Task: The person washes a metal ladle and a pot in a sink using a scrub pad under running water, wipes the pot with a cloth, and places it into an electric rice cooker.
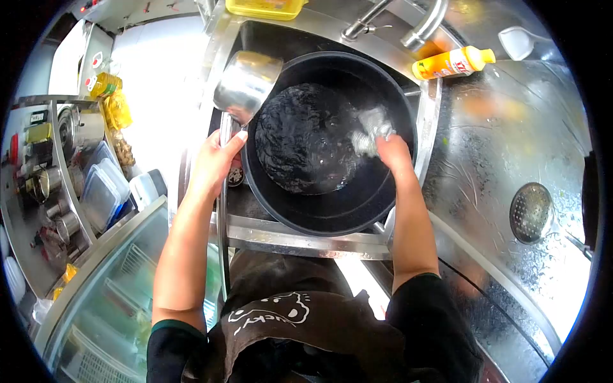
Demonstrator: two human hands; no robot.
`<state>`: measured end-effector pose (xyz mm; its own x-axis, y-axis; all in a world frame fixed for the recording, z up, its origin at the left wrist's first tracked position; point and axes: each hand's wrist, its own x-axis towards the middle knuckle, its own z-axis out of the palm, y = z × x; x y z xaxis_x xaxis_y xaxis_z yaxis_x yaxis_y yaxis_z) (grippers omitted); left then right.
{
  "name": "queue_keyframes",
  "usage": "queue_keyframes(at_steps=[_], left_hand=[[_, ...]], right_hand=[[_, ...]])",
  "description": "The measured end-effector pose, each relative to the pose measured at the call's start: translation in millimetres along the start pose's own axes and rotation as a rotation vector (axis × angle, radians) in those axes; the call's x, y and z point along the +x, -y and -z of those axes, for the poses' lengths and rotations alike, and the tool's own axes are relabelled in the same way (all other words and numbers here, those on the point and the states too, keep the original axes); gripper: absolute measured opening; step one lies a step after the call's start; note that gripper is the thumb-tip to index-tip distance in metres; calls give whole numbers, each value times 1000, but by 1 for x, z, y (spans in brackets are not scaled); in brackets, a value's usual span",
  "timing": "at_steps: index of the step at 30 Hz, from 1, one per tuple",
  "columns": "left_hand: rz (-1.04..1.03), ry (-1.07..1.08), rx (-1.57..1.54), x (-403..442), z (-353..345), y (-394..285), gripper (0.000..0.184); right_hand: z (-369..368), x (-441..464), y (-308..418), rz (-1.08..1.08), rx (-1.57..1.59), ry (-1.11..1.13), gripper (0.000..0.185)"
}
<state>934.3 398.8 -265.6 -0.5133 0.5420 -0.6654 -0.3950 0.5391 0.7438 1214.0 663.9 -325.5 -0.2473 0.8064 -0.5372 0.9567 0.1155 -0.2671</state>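
A large round black tub (pixel 319 217) sits in the sink with dark, rippling water (pixel 300 140) in it. My left hand (pixel 216 159) is closed around the handle of a shiny metal dipper (pixel 246 83), whose cup is tilted over the tub's upper left rim. Inside the tub at the right, my right hand (pixel 394 153) grips a crumpled whitish-grey cloth (pixel 370 131) at the water's surface. The cloth's exact material is hard to make out.
An orange and yellow bottle (pixel 450 62) lies on the steel counter (pixel 472 147) beside the faucet (pixel 424 29). Farther right are a perforated skimmer (pixel 531 212) and a white scoop (pixel 517 43). A yellow container (pixel 265 6) stands behind the sink; shelves with lidded boxes (pixel 105 185) are at left.
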Motion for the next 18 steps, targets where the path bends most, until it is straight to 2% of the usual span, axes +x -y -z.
queue_keyframes(at_steps=[1, 5, 6, 9, 10, 13, 15, 18], left_hand=[[2, 10, -26, -3, -1, -3, 26], [-19, 21, 47, -2, 4, 8, 24], [-5, 18, -13, -2, 2, 9, 26], [21, 79, -20, 5, 7, 12, 26], [18, 83, -42, 7, 7, 12, 26], [34, 76, -62, 4, 7, 11, 25], [66, 51, -29, -3, 3, 1, 25], [43, 63, -92, 8, 5, 17, 26]], right_hand=[[5, -10, 1, 88, -320, -30, 35], [20, -70, 6, 220, -286, -413, 30], [23, -78, 4, 119, -234, -425, 32], [25, -80, -12, 242, -195, -575, 41], [24, -79, -9, 387, -57, -639, 48], [17, -52, 22, 327, -223, -365, 50], [-6, -6, 20, 580, -228, -386, 55], [-33, 54, 34, 820, -532, -382, 46]])
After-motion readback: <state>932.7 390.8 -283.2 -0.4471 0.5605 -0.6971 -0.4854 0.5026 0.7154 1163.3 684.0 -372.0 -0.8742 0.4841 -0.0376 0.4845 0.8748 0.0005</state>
